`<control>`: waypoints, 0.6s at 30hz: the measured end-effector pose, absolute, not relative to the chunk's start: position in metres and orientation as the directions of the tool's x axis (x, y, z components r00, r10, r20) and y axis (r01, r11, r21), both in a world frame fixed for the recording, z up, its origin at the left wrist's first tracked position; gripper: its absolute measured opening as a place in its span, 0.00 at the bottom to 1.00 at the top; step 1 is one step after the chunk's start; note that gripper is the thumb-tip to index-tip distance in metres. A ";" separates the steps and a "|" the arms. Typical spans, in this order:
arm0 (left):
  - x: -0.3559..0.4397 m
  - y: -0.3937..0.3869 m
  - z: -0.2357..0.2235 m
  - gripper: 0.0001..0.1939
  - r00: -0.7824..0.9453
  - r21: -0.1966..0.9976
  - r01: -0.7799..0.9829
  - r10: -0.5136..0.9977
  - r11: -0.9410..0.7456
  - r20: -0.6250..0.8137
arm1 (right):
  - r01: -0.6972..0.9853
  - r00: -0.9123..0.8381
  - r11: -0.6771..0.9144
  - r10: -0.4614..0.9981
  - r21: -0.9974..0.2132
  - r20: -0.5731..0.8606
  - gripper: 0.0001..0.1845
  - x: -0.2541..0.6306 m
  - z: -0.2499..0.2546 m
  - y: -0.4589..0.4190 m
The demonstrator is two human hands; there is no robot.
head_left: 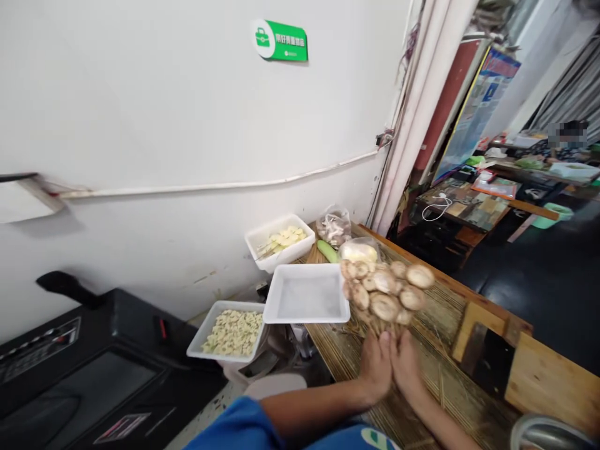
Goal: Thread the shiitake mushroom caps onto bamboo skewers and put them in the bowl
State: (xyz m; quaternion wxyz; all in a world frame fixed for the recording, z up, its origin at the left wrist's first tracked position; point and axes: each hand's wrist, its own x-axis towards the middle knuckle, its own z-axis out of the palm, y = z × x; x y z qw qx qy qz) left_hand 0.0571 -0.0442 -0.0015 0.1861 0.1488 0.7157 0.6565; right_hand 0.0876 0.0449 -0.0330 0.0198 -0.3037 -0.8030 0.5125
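Over the wooden table, my left hand [375, 370] and my right hand [405, 361] are side by side, closed around the lower ends of a bunch of mushroom skewers [385, 289]. The brown, round mushroom caps fan out above my fingers, and thin sticks show just over the fingertips. Left of the bunch is a white plastic tray [307, 295] with nothing seen inside. Beyond the mushrooms sit a clear bag with pale yellow food [360, 251], a green cucumber-like vegetable [327, 251] and a bag of mushrooms [334, 226].
One white tub [265, 259] holds yellow slices; another white tray [224, 357] holds small pale pieces. A black machine [94, 375] stands at left by the wall. Wooden boards [546, 375] and a metal bowl [546, 431] are at right. A person sits far back.
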 end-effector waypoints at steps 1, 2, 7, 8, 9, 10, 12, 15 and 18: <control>0.044 -0.053 -0.009 0.22 -0.912 0.993 -0.037 0.402 0.109 -0.078 | 0.456 -0.821 0.331 0.516 -0.826 -0.246 0.12 0.069 -0.036 0.034; 0.031 -0.063 -0.016 0.22 -0.936 0.990 -0.041 0.341 0.133 -0.084 | 0.441 -0.831 0.373 0.513 -0.817 -0.215 0.11 0.052 -0.038 0.022; -0.018 -0.106 -0.038 0.22 -0.991 0.974 -0.056 0.109 0.221 -0.081 | 0.353 -0.895 0.506 0.427 -0.787 -0.128 0.10 -0.013 -0.045 -0.028; -0.024 -0.112 -0.040 0.22 -0.993 0.970 -0.064 0.077 0.233 -0.084 | 0.337 -0.905 0.520 0.409 -0.784 -0.118 0.10 -0.021 -0.046 -0.035; -0.029 -0.117 -0.041 0.22 -0.995 0.967 -0.076 0.050 0.244 -0.091 | 0.323 -0.913 0.532 0.393 -0.783 -0.110 0.10 -0.027 -0.046 -0.041; -0.033 -0.120 -0.042 0.22 -0.995 0.963 -0.089 0.028 0.254 -0.100 | 0.310 -0.920 0.541 0.379 -0.782 -0.103 0.10 -0.032 -0.047 -0.045; -0.037 -0.124 -0.044 0.23 -0.994 0.960 -0.104 0.005 0.258 -0.109 | 0.294 -0.928 0.552 0.361 -0.780 -0.095 0.10 -0.037 -0.048 -0.049; -0.037 -0.124 -0.048 0.23 -0.991 0.954 -0.131 0.001 0.269 -0.136 | 0.293 -0.932 0.555 0.349 -0.779 -0.101 0.10 -0.038 -0.053 -0.049; -0.035 -0.122 -0.054 0.23 -0.979 0.934 -0.189 0.012 0.303 -0.203 | 0.303 -0.932 0.553 0.342 -0.776 -0.121 0.11 -0.034 -0.061 -0.047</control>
